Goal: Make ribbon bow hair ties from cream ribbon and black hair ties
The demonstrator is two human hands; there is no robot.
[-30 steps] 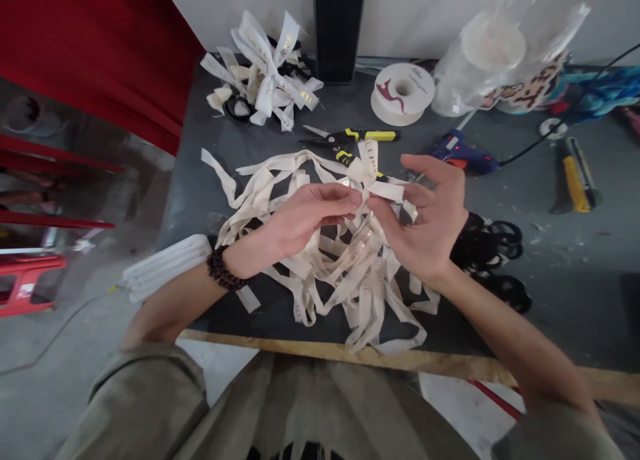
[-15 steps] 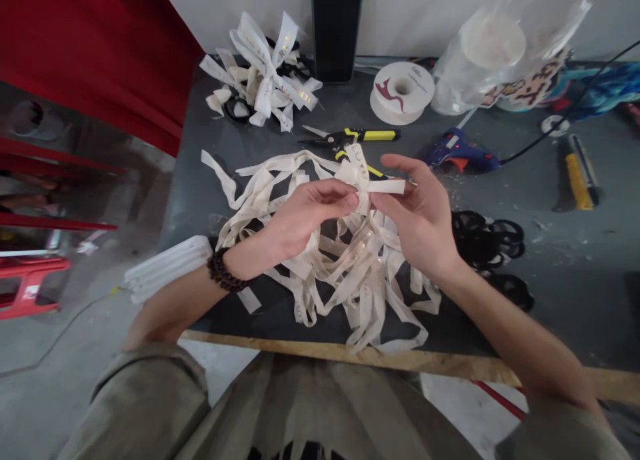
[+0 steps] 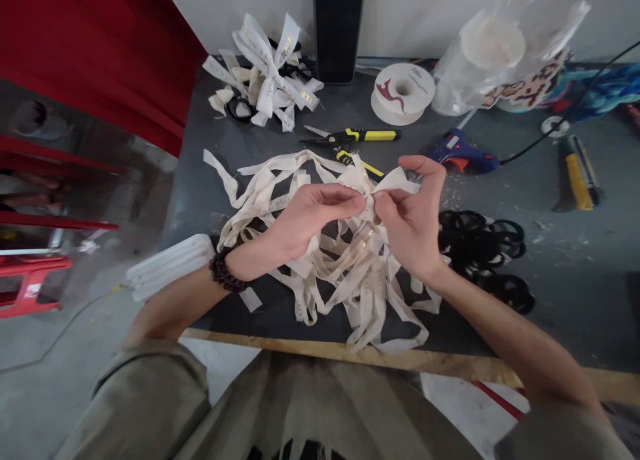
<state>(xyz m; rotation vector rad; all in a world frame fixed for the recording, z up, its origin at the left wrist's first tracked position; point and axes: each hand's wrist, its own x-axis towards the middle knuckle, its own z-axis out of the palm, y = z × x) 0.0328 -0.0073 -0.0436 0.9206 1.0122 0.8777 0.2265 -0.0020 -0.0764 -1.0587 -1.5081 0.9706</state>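
The fingers hide most of the knot in the ribbon bow (image 3: 356,178), so how it is tied cannot be told; both hands are close together with it pinched between them, the left hand (image 3: 320,213) gripping at its middle and the right hand (image 3: 413,213) beside it, above the heap of cream ribbon (image 3: 350,273). The lettering on the ribbons is too small to read. The bow and heap partly cover the lower yellow handle of the scissors (image 3: 373,135), and the right wrist and heap adjoin black hair ties (image 3: 485,240), tangled beyond counting. A clear plastic bag (image 3: 450,80) blurs what it wraps, and the blue cloth (image 3: 610,90) is cut off at the right edge. The bench (image 3: 575,300) is dark grey, littered with pale scraps, with a bare wooden front edge. Behind it is a pale wall (image 3: 400,20); at left, a red curtain (image 3: 95,40) hangs over dim grey floor (image 3: 100,340), with a red stool (image 3: 33,287) partly out of view.
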